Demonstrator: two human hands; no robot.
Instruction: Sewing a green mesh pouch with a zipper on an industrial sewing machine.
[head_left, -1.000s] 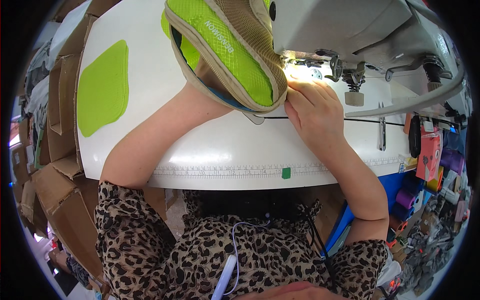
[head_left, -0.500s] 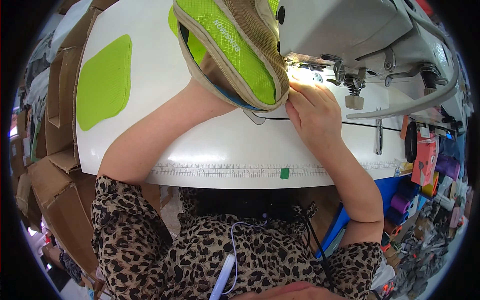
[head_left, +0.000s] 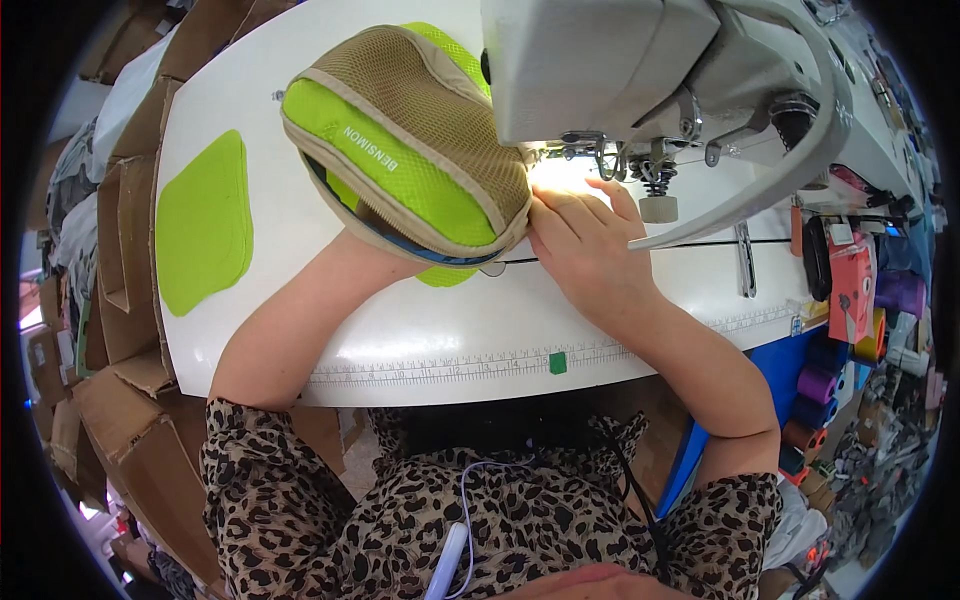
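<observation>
A lime-green and tan zippered mesh bag (head_left: pixel 400 140) lies tilted beside the sewing machine head (head_left: pixel 590 70), its corner close to the lit needle area. Through the bag's unzipped opening goes my left hand (head_left: pixel 385 245); only the wrist shows clearly, and its fingers are hidden inside. At the bag's right corner, my right hand (head_left: pixel 595 250) pinches the edge just under the machine's lamp. Glare washes out those fingertips and the seam. Flat green fabric pieces (head_left: pixel 205 225) lie stacked on the white table to the left.
Thread snips (head_left: pixel 746 260) lie right of my right hand. A ruler strip (head_left: pixel 430 367) with a green tape mark runs along the table's front edge. Cardboard boxes (head_left: pixel 130 240) line the left side. Thread spools (head_left: pixel 815 385) and a pink box (head_left: pixel 850 285) stand at the right.
The bag has turned and swung left, showing more of its mesh top. Both hands moved left in the picture with it. The whole view has also shifted, with the table lower now.
</observation>
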